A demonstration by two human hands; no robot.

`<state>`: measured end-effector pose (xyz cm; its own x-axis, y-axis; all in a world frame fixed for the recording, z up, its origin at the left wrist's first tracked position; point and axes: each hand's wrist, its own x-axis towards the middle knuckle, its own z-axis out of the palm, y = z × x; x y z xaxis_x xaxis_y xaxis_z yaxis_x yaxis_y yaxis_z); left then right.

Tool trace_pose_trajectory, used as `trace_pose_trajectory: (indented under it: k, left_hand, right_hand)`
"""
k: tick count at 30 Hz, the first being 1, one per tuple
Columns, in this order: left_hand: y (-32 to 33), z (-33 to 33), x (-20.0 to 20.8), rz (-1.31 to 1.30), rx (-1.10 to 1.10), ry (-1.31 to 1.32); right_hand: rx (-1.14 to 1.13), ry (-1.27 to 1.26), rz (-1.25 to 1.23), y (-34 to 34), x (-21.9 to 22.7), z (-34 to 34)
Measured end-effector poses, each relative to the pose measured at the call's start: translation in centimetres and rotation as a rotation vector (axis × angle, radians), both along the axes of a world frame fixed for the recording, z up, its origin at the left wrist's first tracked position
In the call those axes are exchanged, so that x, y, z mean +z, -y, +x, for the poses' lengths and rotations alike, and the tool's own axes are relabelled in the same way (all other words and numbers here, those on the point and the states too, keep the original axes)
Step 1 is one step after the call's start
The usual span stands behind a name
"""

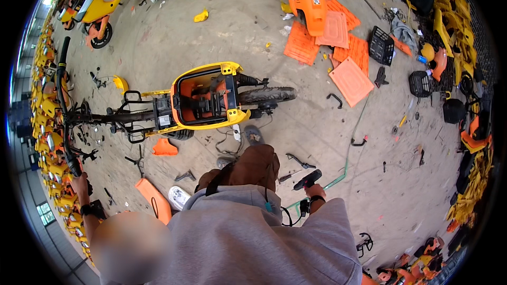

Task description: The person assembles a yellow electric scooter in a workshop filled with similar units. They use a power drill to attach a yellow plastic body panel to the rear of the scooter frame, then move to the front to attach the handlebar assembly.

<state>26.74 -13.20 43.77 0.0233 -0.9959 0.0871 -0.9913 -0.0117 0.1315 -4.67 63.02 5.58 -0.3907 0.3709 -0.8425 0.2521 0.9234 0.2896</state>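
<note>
My left hand (80, 186) is closed around the grip end of a black handlebar (64, 111), far to the left. In front of my legs stands a stripped electric scooter (198, 124): a yellow-rimmed frame with an orange inner bucket. A black knobbly tyre (268, 95) sticks out at its right end. My right hand (315, 192) grips a black pistol-shaped power tool (306, 179), which looks like a cordless drill, held out to my right, apart from the scooter. A strapped black device sits on each wrist.
Orange panels (351, 82) lie beside an orange-yellow scooter body (311, 5) at the far right. Black baskets (381, 46) and heaped yellow parts line the right wall. An orange fender (153, 200), a white shoe (179, 198) and a green cord (347, 163) lie near my feet.
</note>
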Motion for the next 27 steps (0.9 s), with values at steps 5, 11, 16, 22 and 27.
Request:
trace_pose_trajectory:
  k: [5, 11, 16, 22, 27]
  left_hand:
    - [-0.3, -0.3, 0.3, 0.065, -0.011, -0.073]
    - [-1.4, -1.9, 0.4, 0.064, 0.024, -0.097]
    - [1.0, 0.9, -0.1, 0.084, 0.019, -0.101]
    - [2.3, 2.1, -0.4, 0.045, -0.003, -0.086]
    - [-2.3, -2.3, 0.9, 0.055, -0.004, -0.03]
  right_hand:
    - [0.108, -0.012, 0.023, 0.0, 0.3, 0.0]
    - [0.083, -0.016, -0.01, -1.2, -2.4, 1.1]
    - [0.026, -0.067, 0.105, -2.9, -4.5, 3.4]
    - [0.068, -0.005, 0.165, -9.3, -4.9, 8.4]
    - [0.638, 0.305, -0.269, -13.7, -10.8, 12.9]
